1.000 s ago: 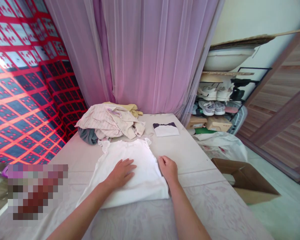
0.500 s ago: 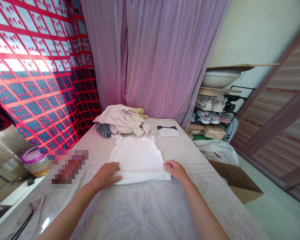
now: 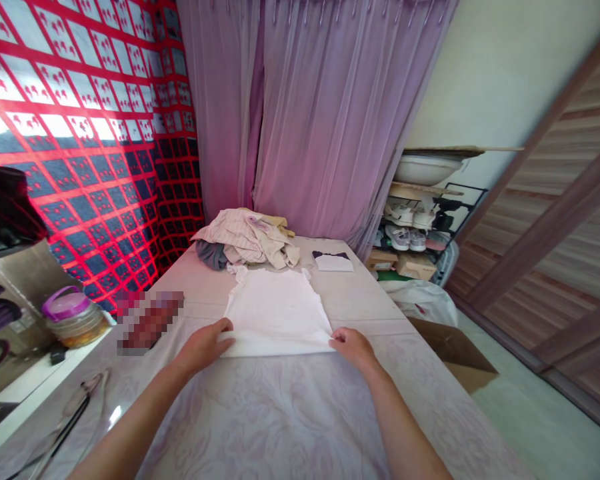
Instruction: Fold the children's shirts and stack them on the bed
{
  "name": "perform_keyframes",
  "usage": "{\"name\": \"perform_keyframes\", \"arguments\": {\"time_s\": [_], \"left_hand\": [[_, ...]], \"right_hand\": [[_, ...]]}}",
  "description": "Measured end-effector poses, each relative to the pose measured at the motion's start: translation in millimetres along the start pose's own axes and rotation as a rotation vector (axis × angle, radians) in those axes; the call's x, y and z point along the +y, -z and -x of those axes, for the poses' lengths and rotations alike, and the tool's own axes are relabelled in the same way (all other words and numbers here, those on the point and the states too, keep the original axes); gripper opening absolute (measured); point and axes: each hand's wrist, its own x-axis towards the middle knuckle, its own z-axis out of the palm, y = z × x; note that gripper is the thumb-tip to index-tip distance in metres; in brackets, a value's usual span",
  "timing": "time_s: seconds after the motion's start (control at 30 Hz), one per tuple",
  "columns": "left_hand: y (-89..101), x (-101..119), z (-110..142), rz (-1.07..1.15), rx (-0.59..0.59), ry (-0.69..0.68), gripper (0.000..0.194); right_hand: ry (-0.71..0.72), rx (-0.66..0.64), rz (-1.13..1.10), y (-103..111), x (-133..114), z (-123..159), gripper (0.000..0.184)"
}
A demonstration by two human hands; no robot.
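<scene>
A white shirt (image 3: 277,310) with ruffled shoulders lies spread on the cloth-covered surface, its neck end away from me and the near edge folded up in a straight band. At the lower left corner, my left hand (image 3: 206,347) holds the edge between thumb and fingers. My right hand (image 3: 354,347) pinches the lower right corner between thumb and forefinger. The fabric is pulled fairly taut between both hands.
Behind the shirt sits a heap of crumpled clothes (image 3: 247,237). A folded dark-and-white garment (image 3: 333,261) lies to its right. A purple-lidded jar (image 3: 75,317) stands at left; an open cardboard box (image 3: 455,357) is right of the surface.
The fingers of my left hand have closed from lying flat to gripping the shirt's edge. The folded near edge looks straighter and tighter. The camera view has shifted slightly.
</scene>
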Motion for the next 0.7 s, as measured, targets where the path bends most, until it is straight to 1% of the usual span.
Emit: {"name": "perform_keyframes", "arguments": {"time_s": [0.07,0.13,0.23,0.3,0.4,0.47,0.53,0.6,0.7], "left_hand": [[2.2,-3.5,3.5,0.080,-0.005,0.039,0.030],[3.3,-7.1,4.2,0.141,-0.009,0.066,0.036],[2.6,-10.0,-0.1,0.152,-0.005,0.104,0.038],[0.9,-9.4,-5.0,0.109,0.002,0.122,0.039],[-1.1,-7.2,-13.1,0.026,-0.012,0.104,0.039],[0.2,-7.7,-19.8,-0.028,-0.010,0.098,0.037],[4.3,-11.4,-30.0,-0.076,0.018,0.115,0.034],[10.7,-18.1,-46.3,-0.118,0.052,0.136,0.031],[21.2,-29.4,-83.0,-0.152,0.095,0.170,0.034]], "right_hand": [[0.048,0.002,0.001,0.4,-0.7,5.5,0.012],[0.089,0.019,-0.006,-1.7,1.1,8.9,0.013],[0.080,0.079,-0.038,-8.2,7.6,9.5,0.015],[0.041,0.096,-0.074,-13.0,12.8,8.0,0.023],[0.027,0.061,-0.145,-16.8,19.8,4.4,0.042],[0.047,0.055,-0.193,-15.6,23.0,0.2,0.043],[0.074,0.069,-0.221,-11.1,24.0,-8.0,0.037],[0.095,0.098,-0.221,-4.3,21.3,-22.2,0.031],[0.127,0.136,-0.179,7.3,8.5,-55.5,0.028]]}}
